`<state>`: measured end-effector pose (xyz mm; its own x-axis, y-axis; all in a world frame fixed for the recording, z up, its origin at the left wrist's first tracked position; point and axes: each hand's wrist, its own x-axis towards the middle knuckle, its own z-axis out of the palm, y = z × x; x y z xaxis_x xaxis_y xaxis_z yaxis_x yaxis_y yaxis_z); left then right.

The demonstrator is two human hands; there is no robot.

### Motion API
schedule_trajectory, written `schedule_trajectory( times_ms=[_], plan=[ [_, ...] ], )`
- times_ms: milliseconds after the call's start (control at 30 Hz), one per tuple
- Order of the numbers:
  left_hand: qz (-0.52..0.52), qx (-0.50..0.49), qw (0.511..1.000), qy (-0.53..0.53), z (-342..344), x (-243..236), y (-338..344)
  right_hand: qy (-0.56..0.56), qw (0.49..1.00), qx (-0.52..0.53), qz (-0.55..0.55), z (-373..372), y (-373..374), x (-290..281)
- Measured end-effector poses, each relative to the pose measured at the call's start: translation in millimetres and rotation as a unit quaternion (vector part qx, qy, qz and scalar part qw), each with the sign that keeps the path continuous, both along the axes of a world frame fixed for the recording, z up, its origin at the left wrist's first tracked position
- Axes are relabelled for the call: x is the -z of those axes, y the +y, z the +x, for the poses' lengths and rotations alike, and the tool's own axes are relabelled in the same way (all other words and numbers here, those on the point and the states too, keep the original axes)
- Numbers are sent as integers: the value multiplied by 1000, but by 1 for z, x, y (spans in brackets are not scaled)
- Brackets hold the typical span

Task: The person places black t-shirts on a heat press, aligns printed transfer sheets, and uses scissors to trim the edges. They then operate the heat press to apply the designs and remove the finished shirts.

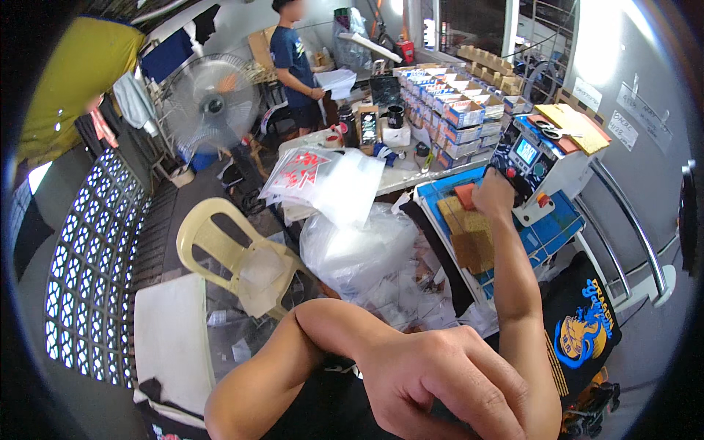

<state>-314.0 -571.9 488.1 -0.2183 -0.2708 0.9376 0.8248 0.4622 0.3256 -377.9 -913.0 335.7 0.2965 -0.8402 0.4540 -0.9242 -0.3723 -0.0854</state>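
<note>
My right arm reaches forward to a heat press (529, 165) with a small lit screen and a red button. There my right hand (496, 195) is closed at the black handle (516, 183) on its front; the fingertips are partly hidden. Below lies the blue press bed (565, 224), with a worn yellow-brown pad (469, 233) and a small orange-red block (465, 195). Close in front of my chest, my left hand (447, 381) is bent with curled fingers. Anything inside them is hidden. A black printed shirt (587, 330) hangs beside my right forearm.
Scissors (551, 130) lie atop the press. Metal rails (634, 213) stand right of it. Stacked boxes (455, 110) fill the far table. Clear plastic bags (356, 242), a cream chair (213, 235) and a fan (213, 104) are leftward. A person (297, 62) stands behind, holding pale sheets.
</note>
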Motion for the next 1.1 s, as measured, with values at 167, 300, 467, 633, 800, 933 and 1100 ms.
schedule_trajectory(
  times_ms=[167, 300, 467, 633, 800, 933, 1100],
  plan=[
    [31, 81, 995, 50, 13, 1, -53, -10, 1000, 21, -1, -35, 34, -3],
    [53, 149, 984, 81, 30, 6, -111, -14, 995, 97, 29, -74, 69, -1],
    [118, 178, 973, 90, 66, 21, -173, -98, 962, 177, -181, -119, 120, 16],
    [153, 254, 950, 96, 85, 29, -217, -174, 811, 445, -337, -182, 129, 26],
    [171, 350, 915, 103, 98, 29, -248, -249, 737, 520, -351, -247, 154, 35],
    [214, 401, 890, 36, 117, 26, -257, -292, 733, 498, -361, -304, 191, 36],
    [68, 301, 937, -166, 107, 64, -323, -307, 700, 532, -365, -356, 219, 35]
  ],
)
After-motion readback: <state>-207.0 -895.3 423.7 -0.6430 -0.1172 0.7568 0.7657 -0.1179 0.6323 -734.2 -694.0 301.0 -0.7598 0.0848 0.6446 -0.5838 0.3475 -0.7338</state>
